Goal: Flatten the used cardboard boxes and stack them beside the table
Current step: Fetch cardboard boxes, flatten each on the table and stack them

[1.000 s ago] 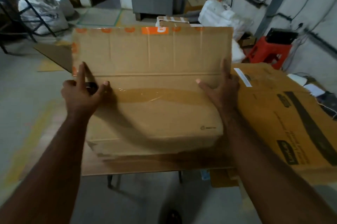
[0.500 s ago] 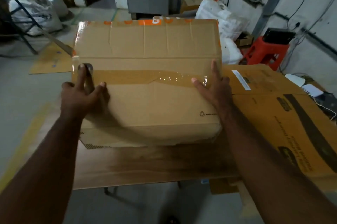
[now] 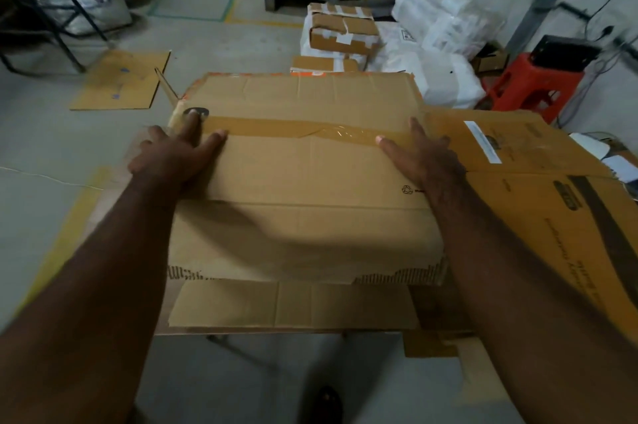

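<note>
Head view: cardboard box point(image 3: 303, 182) lies collapsed on the bench point(image 3: 114, 189), centre of frame, tape strip point(image 3: 310, 132) running left-right across its far half. Left hand point(image 3: 176, 154) is spread flat, palm down, on the box's left edge near the tape end; right hand point(image 3: 423, 156) likewise spread and pressing on the right edge. Neither pinches anything. A near flap point(image 3: 290, 306) sticks out toward the person, and the torn near edge shows corrugation. To the right, touching or slightly under the box, lies a bigger flattened box point(image 3: 552, 199) w/ black print. Far behind on the floor: taped boxes point(image 3: 341, 30), white bags point(image 3: 445, 19), a red stool point(image 3: 531, 85); a loose cardboard sheet point(image 3: 121, 81) far left.

Step in hand, as I judge it: pressing the box flat. To do it well, keep both palms wide and push straight down along the creases so panels fold on existing lines, not buckle. The tape probably holds a seam shut; may need slitting if the box springs back. Then slide it off to stack beside the bench.
</note>
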